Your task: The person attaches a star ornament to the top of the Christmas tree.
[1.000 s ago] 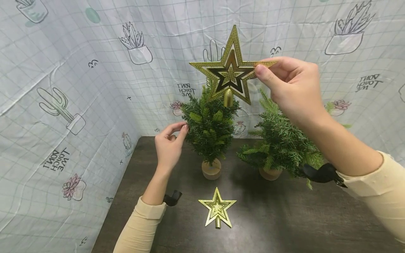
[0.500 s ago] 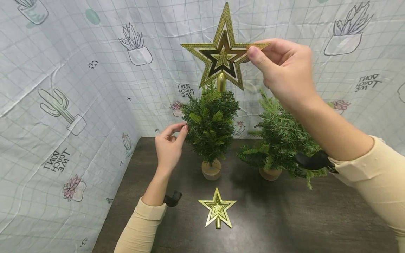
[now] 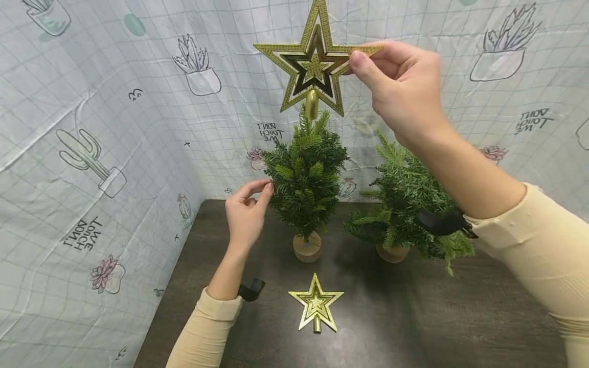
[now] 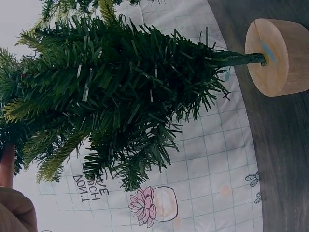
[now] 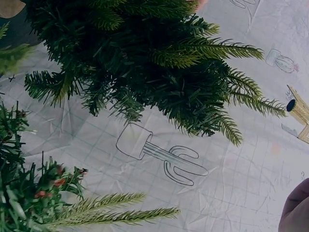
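Observation:
My right hand (image 3: pixel 407 89) pinches one arm of a gold star tree topper (image 3: pixel 315 66) between thumb and fingers, its upper tip cut off by the frame. The star is upright over a small artificial Christmas tree (image 3: pixel 306 179). Its hollow socket (image 5: pixel 291 105) is right by the tree's top sprigs in the right wrist view, overlapping them in the head view. My left hand (image 3: pixel 246 217) pinches the tree's outer needles at its left side, thumb and forefinger together. The tree stands upright on a round wooden base (image 3: pixel 307 248).
A second small tree (image 3: pixel 405 204) stands to the right, partly behind my right forearm. Another gold star topper (image 3: pixel 316 302) lies flat on the dark table (image 3: pixel 414 317) in front of the first tree. A printed cloth backdrop (image 3: pixel 161 138) closes off the back and left.
My right hand has raised the star topper and moved it left, from in front of the tree's upper part to over its tip. My left hand has stayed in place.

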A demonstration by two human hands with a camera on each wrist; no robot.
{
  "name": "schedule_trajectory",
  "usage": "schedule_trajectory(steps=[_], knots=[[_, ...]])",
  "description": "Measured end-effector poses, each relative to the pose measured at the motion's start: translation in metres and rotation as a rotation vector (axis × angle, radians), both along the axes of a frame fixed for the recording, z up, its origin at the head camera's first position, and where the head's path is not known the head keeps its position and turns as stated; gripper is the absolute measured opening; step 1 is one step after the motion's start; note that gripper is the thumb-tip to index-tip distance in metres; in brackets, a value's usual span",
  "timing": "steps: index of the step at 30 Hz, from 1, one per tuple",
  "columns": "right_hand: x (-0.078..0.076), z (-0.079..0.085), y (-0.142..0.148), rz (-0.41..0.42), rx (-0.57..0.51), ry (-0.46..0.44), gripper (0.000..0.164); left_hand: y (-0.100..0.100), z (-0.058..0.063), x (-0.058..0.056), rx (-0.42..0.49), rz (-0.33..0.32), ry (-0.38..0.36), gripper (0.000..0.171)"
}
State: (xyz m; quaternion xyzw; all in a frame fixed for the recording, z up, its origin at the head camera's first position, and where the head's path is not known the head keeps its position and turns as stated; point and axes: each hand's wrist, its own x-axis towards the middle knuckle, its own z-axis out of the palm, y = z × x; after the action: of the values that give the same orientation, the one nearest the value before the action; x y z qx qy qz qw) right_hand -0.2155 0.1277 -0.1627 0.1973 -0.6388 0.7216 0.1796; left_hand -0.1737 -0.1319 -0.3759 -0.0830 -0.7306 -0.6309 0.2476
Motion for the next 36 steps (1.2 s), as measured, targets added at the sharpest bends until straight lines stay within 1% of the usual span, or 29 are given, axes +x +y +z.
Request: schedule_trajectory(steps=[9, 15, 23, 28, 32, 36], knots=[[-0.007, 0.004, -0.006, -0.011, -0.012, -0.006, 0.012, 0.000, -0.001, 0.001, 0.004, -0.003, -0.003, 0.020], [-0.008, 0.008, -0.010, -0.019, -0.027, -0.004, 0.005, 0.000, -0.001, 0.000, 0.004, -0.001, 0.000, 0.021], [-0.011, 0.012, -0.013, -0.032, -0.053, -0.005, 0.005, 0.001, -0.001, 0.001, 0.006, -0.003, -0.003, 0.020], [-0.014, 0.011, -0.014, -0.019, -0.071, 0.012, 0.003, 0.001, -0.002, 0.001, 0.012, -0.002, -0.011, 0.019], [-0.015, 0.011, -0.015, -0.005, -0.062, 0.017, 0.006, 0.001, -0.002, 0.000, 0.014, -0.001, -0.008, 0.019], [-0.016, 0.008, -0.015, -0.014, -0.021, 0.018, 0.008, 0.000, -0.002, 0.000, 0.014, 0.001, -0.003, 0.019]])
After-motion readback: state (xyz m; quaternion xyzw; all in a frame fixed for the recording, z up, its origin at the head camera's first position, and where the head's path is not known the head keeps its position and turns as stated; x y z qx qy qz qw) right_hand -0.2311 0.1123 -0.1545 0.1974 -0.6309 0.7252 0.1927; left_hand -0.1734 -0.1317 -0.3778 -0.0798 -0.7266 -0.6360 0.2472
